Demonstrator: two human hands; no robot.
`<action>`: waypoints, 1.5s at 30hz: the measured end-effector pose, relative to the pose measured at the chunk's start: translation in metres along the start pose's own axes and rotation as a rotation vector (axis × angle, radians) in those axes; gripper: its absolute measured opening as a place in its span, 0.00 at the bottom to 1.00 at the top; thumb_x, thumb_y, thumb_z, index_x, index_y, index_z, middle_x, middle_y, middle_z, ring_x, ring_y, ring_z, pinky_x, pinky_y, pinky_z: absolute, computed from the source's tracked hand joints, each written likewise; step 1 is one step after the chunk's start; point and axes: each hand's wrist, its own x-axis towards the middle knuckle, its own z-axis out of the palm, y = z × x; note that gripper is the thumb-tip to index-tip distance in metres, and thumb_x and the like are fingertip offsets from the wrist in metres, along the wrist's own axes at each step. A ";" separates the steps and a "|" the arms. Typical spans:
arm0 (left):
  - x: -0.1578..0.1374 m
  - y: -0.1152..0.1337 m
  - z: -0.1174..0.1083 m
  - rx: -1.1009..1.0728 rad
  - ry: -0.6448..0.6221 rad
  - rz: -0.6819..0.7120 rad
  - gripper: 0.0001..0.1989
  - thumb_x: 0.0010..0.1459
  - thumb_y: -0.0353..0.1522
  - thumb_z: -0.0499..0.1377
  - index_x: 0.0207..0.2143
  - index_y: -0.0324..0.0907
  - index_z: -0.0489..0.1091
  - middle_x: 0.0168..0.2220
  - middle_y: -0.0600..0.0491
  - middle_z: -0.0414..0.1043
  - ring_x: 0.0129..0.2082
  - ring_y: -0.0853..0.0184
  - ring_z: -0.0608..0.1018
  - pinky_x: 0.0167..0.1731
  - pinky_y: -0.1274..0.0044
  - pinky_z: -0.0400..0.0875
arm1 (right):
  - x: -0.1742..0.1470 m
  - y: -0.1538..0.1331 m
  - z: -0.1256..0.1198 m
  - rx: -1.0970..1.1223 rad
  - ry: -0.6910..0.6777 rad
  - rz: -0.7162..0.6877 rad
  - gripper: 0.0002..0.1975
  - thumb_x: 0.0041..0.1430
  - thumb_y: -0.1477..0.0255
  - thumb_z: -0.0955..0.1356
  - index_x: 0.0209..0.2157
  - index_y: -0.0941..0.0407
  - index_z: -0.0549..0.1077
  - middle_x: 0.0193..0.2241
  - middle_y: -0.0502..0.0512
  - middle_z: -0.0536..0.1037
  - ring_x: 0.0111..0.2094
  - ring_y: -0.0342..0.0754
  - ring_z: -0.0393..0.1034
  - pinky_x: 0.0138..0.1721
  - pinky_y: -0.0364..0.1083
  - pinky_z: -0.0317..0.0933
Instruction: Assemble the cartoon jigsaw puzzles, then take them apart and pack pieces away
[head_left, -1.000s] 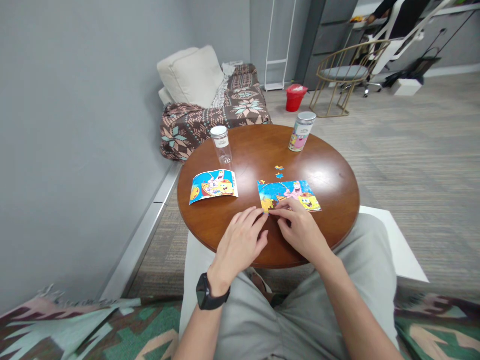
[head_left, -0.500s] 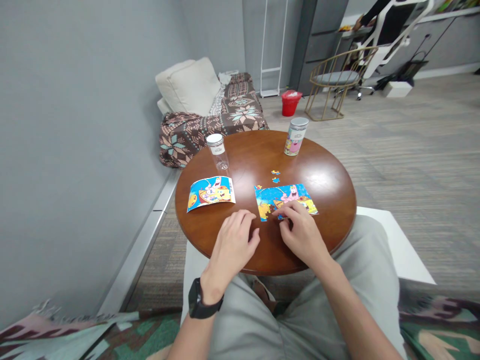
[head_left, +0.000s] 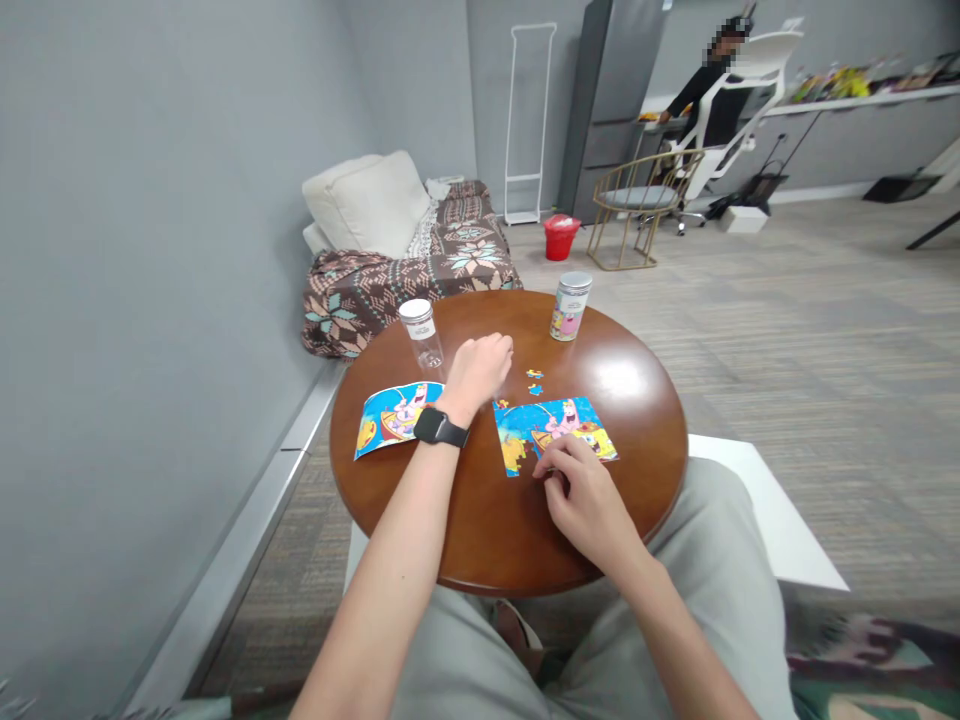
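Note:
A cartoon jigsaw puzzle point(head_left: 544, 415), mostly joined, lies on the round table, with a notched gap along its near edge. Over that edge is my right hand point(head_left: 589, 490), fingers curled and their tips at the gap; whatever they hold, if anything, is hidden. My left hand point(head_left: 476, 375), with a black watch on the wrist, reaches across beyond the picture sheet point(head_left: 394, 415). Its fingers bend downward and their tips are out of sight. Right of it lie loose puzzle pieces point(head_left: 535, 388), apart from the puzzle. One more piece point(head_left: 501, 404) sits at the puzzle's far left corner.
On the brown table point(head_left: 630, 430) stand a clear jar point(head_left: 425, 340) at the back left and a printed can point(head_left: 570, 308) at the back right. Beyond are a covered couch point(head_left: 375, 300), a red bin point(head_left: 560, 238), a wire chair point(head_left: 637, 200) and a seated person point(head_left: 701, 85).
My left hand has moved forward from the near side of the table, past the picture sheet. My right hand stays at the puzzle's near edge. The camera view has tilted up and turned slightly right.

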 end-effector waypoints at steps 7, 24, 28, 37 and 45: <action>-0.014 -0.015 0.020 -0.029 -0.045 0.064 0.12 0.67 0.30 0.49 0.39 0.40 0.72 0.40 0.48 0.77 0.40 0.63 0.79 0.41 0.74 0.69 | -0.002 -0.006 -0.003 0.038 -0.002 -0.004 0.12 0.53 0.85 0.60 0.30 0.54 0.69 0.33 0.55 0.72 0.38 0.50 0.69 0.41 0.48 0.64; -0.015 -0.025 0.024 -0.127 -0.201 0.101 0.09 0.62 0.31 0.53 0.37 0.43 0.73 0.39 0.50 0.79 0.40 0.62 0.80 0.39 0.74 0.69 | 0.162 0.078 -0.022 -0.384 -0.355 0.151 0.08 0.55 0.75 0.70 0.39 0.59 0.76 0.34 0.58 0.79 0.36 0.48 0.73 0.40 0.45 0.64; -0.013 -0.026 0.027 -0.126 -0.207 0.087 0.09 0.62 0.31 0.52 0.37 0.43 0.73 0.39 0.50 0.79 0.40 0.61 0.80 0.37 0.75 0.69 | 0.152 0.091 -0.018 -0.308 -0.285 0.104 0.07 0.55 0.78 0.67 0.35 0.58 0.77 0.33 0.56 0.78 0.33 0.45 0.72 0.38 0.43 0.64; -0.012 -0.028 0.034 -0.126 -0.251 0.062 0.08 0.63 0.34 0.53 0.41 0.45 0.70 0.39 0.50 0.78 0.39 0.60 0.80 0.36 0.74 0.69 | 0.146 0.094 -0.007 -0.274 -0.286 0.082 0.05 0.55 0.76 0.69 0.34 0.58 0.78 0.32 0.55 0.74 0.32 0.44 0.69 0.38 0.44 0.64; -0.013 -0.025 0.033 -0.148 -0.279 0.037 0.08 0.63 0.34 0.52 0.42 0.45 0.69 0.38 0.50 0.78 0.39 0.60 0.80 0.37 0.74 0.69 | 0.146 0.087 -0.003 -0.269 -0.273 0.141 0.03 0.52 0.78 0.69 0.29 0.58 0.76 0.31 0.53 0.73 0.31 0.44 0.68 0.38 0.43 0.63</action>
